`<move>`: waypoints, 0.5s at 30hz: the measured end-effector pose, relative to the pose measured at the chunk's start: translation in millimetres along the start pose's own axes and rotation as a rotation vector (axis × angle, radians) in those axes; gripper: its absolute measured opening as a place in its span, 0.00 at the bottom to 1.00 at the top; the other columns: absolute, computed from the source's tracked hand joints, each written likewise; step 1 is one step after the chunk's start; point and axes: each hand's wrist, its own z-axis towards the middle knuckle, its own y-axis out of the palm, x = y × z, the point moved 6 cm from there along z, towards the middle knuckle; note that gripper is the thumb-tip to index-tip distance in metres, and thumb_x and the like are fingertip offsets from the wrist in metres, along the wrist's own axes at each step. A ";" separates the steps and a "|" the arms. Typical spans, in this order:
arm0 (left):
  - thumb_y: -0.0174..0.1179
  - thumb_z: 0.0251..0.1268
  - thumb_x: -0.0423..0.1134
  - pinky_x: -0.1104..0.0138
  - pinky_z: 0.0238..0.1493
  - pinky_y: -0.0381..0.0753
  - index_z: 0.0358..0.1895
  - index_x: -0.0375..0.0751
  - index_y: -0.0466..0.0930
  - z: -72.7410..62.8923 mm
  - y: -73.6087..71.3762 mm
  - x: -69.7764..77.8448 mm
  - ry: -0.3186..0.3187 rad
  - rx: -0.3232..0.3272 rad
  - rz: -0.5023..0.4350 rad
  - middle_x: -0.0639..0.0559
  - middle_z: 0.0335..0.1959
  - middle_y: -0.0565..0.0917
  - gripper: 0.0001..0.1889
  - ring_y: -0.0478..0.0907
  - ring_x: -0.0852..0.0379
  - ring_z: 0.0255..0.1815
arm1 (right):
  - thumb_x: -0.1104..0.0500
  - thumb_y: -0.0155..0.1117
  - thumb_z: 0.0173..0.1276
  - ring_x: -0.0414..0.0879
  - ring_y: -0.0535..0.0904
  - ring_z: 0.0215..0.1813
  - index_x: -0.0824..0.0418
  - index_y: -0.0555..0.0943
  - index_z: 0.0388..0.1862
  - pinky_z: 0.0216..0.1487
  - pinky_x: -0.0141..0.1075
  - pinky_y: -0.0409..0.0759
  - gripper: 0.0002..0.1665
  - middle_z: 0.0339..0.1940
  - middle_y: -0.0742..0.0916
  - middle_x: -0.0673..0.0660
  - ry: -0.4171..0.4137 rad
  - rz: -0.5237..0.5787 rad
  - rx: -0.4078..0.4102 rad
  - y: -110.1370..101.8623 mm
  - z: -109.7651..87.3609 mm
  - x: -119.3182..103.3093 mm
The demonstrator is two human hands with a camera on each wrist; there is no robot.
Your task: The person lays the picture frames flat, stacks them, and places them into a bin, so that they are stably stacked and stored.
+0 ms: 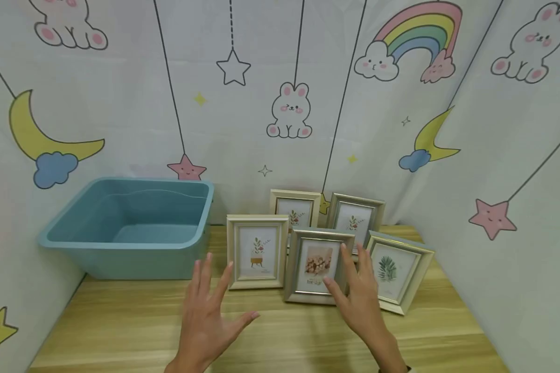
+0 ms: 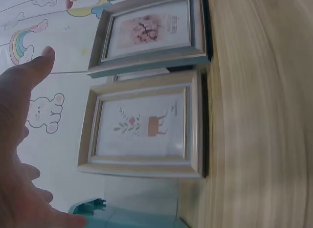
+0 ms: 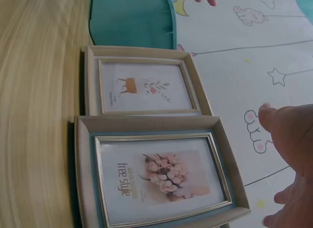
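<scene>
Silver picture frame (image 1: 316, 269) with the flower print stands at the front middle of the worktop (image 1: 270, 339), right of the cream frame (image 1: 257, 252) and left of the leaf frame (image 1: 394, 273). Behind it, at the far side, are a second cream frame (image 1: 295, 210) and a second silver frame (image 1: 354, 217); a blue-green tub (image 1: 121, 264) sits to the left.

The left hand (image 1: 207, 321) hovers between the tub and the cream frame, fingers spread, holding nothing. The right hand (image 1: 360, 295) is likewise unclenched and grasps nothing; it hangs on the near side of the silver picture frame, and the right wrist view shows a gap between them.

This looks like a reach, before any grip. A grasp from here would call for closing on the frame's two long side edges, clear of its neighbours.

The silver picture frame's long axis runs up and down, leaning slightly back; its print faces the near side, lettering at the bottom. The leaf frame is turned somewhat to the left.
</scene>
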 end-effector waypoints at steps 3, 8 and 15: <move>0.82 0.34 0.54 0.30 0.59 0.69 0.74 0.49 0.67 -0.9 11.1 4.6 -0.059 -0.035 -0.164 0.37 0.77 0.62 0.55 0.60 0.28 0.74 | 0.49 0.66 0.70 0.76 0.56 0.76 0.49 0.50 0.83 0.61 0.76 0.65 0.50 0.81 0.54 0.69 -0.001 0.033 -0.003 -3.1 5.0 2.4; 0.83 0.38 0.49 0.40 0.54 0.79 0.75 0.55 0.65 -4.2 43.9 6.2 -0.265 -0.229 -0.468 0.40 0.70 0.68 0.53 0.68 0.33 0.69 | 0.54 0.67 0.70 0.71 0.78 0.57 0.51 0.49 0.83 0.49 0.61 0.82 0.50 0.75 0.62 0.74 -0.006 0.075 -0.040 -4.3 16.3 5.4; 0.79 0.47 0.36 0.39 0.54 0.80 0.77 0.49 0.61 -5.2 90.9 9.4 -0.364 -0.378 -0.795 0.36 0.74 0.60 0.52 0.59 0.29 0.73 | 0.59 0.68 0.69 0.67 0.83 0.50 0.55 0.50 0.82 0.42 0.51 0.86 0.51 0.68 0.70 0.77 0.042 0.040 -0.081 -5.4 32.6 12.5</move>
